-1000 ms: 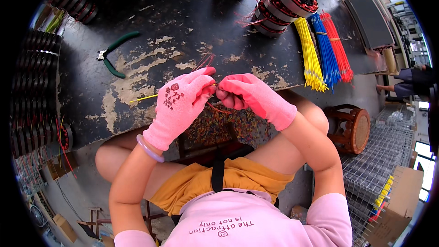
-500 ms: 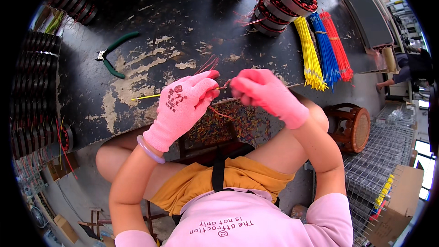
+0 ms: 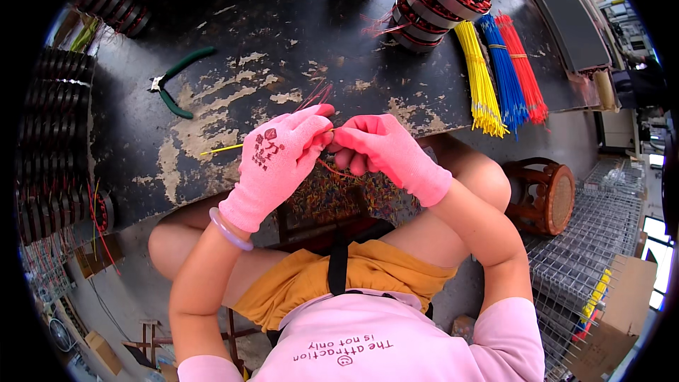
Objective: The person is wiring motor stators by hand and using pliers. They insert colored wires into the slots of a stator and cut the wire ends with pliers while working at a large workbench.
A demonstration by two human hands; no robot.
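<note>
Both my hands wear pink gloves and meet over the table's near edge. My left hand (image 3: 279,159) is closed on a yellow wire (image 3: 223,148), whose tail sticks out to the left. Thin red wires (image 3: 315,95) fan out beyond its fingers. My right hand (image 3: 385,148) pinches at the wire end beside the left fingertips; the fingers hide the exact point where the wires meet. Just below the hands hangs a reddish wire loop (image 3: 336,170). Green-handled cutting pliers (image 3: 170,85) lie on the table to the left, apart from both hands.
Yellow (image 3: 481,85), blue (image 3: 503,71) and red (image 3: 522,67) wire bundles lie at the right. Behind them stand stacked stators (image 3: 453,0) with red windings. More stators (image 3: 56,134) line the left side. Colourful wire scraps (image 3: 339,194) lie below the edge; a wooden stool (image 3: 544,198) stands right.
My right hand has moved left and slightly down, from a blurred position apart to meet the left fingertips. My left hand has shifted slightly, still holding the yellow wire.
</note>
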